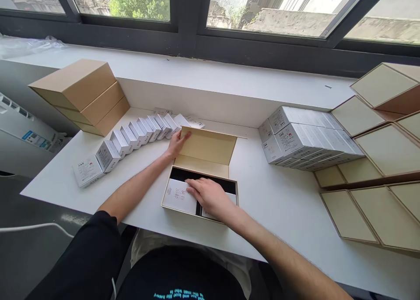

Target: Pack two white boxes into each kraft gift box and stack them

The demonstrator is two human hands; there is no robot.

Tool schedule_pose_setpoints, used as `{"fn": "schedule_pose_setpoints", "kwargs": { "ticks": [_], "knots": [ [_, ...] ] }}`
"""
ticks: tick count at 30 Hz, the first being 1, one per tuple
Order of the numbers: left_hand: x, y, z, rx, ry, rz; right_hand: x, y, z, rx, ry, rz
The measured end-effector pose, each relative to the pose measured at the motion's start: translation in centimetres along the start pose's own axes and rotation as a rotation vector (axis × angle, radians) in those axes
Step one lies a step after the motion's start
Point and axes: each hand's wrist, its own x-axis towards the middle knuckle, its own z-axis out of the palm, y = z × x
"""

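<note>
A long beige gift box (pixel 201 220) stands on the table in front of me, its lid (pixel 210 146) tilted up at the back. Its dark interior holds two white cartons side by side; the left carton (pixel 177 197) shows printed characters, and the right carton (pixel 231 198) is mostly covered by my hand. My left hand (pixel 177 144) grips the lid's left edge, thumb on the inner face and the other fingers partly hidden behind it. Over the cartons lies my right hand (pixel 210 197), fingers stretched out and touching the left carton's top near its inner edge.
A curved row of white cartons (pixel 136 133) leans across the table's left side. Closed beige boxes (pixel 88 94) are stacked behind it. More white cartons (pixel 302 135) are piled at right, beside stacked gift boxes (pixel 370 160). A window ledge (pixel 210 72) runs along the back.
</note>
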Motion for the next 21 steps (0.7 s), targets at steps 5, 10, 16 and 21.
{"fn": "schedule_pose_setpoints", "kwargs": {
  "ticks": [5, 10, 16, 21],
  "knots": [
    [-0.4, 0.5, -0.1, 0.015, 0.055, 0.000, -3.4, 2.3, -2.7, 0.657, 0.643, 0.056],
    [-0.9, 1.6, 0.3, -0.036, 0.123, -0.067, -7.8, 7.7, -2.6, 0.937, 1.119, 0.241],
    [-5.7, 10.1, -0.8, 0.090, -0.582, -0.215, -10.5, 13.2, 0.9, 1.038, 1.092, 0.546],
    [-12.9, 16.9, -0.3, 0.609, -1.009, 0.044, -10.0, 13.4, 1.0, 1.077, 1.025, 0.522]
  ]
}}
